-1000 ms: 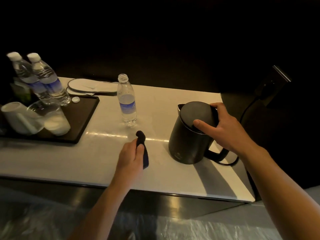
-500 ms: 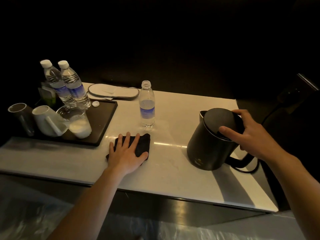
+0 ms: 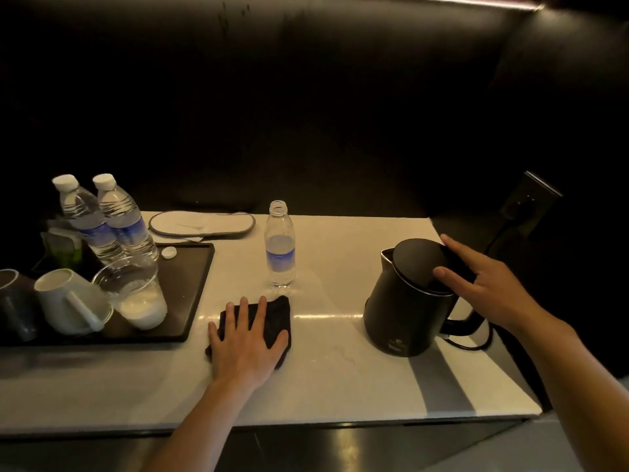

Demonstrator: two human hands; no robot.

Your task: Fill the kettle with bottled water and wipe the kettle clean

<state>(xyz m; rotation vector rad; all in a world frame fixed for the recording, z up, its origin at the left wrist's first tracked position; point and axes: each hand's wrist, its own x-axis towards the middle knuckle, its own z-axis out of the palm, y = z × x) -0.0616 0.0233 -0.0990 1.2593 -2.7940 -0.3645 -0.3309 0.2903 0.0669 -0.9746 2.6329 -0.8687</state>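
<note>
Counter (image 3: 340,386): a long white top that fills the lower half of the frame.
Tray (image 3: 190,301): dark and flat, at the left of the frame, on the counter.
Kettle (image 3: 401,311): black, standing upright at the right of the middle, lid down, its cord (image 3: 476,345) curling out behind it.
Right hand (image 3: 483,287): at the right, fingers spread, thumb resting on the kettle lid; it is not closed around anything.
Left hand (image 3: 248,345): low in the middle, open and flat, pressing down on the cloth.
Cloth (image 3: 275,318): dark, lying on the counter under the left hand, just in front of the open bottle.
Open bottle (image 3: 279,247): clear plastic, no cap, upright in the middle of the frame, between the tray and the kettle.
Full bottles (image 3: 109,223): two with white caps, side by side at the upper left, on the tray.
White mug (image 3: 68,301): tipped on its side on the tray.
Plastic cup (image 3: 136,291): clear, tipped over next to the mug.
Bottle cap (image 3: 168,253): small and white, on the tray by the full bottles.
</note>
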